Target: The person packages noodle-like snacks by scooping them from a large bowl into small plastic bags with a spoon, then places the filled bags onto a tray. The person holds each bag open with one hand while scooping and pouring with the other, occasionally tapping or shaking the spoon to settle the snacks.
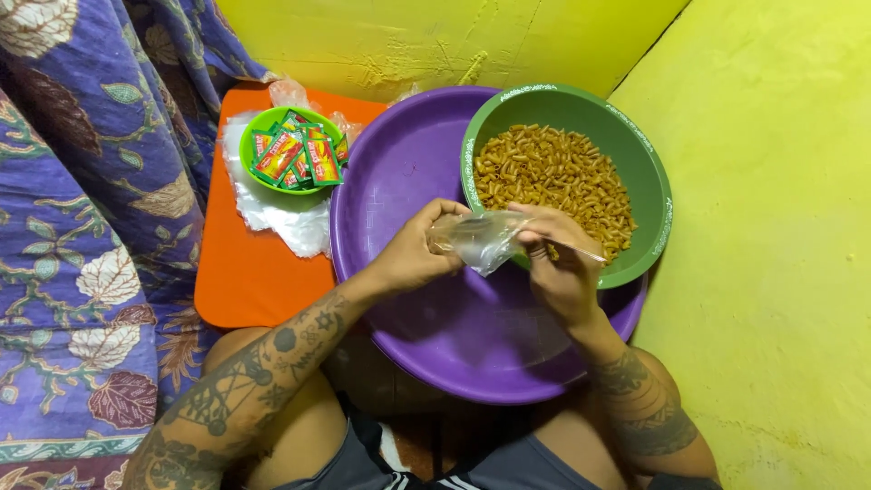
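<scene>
Left hand (pixel 413 259) and right hand (pixel 558 263) each pinch the clear plastic bag (pixel 479 239) over the purple basin (pixel 435 336), near the green bowl (pixel 635 154) of macaroni (pixel 553 172); mouth best kept wide.

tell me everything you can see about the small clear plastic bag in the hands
The small clear plastic bag is thin, crinkled and see-through film. The left hand and the right hand pinch it from either side, above the purple basin, beside the green bowl. Its contents cannot be made out.
</scene>
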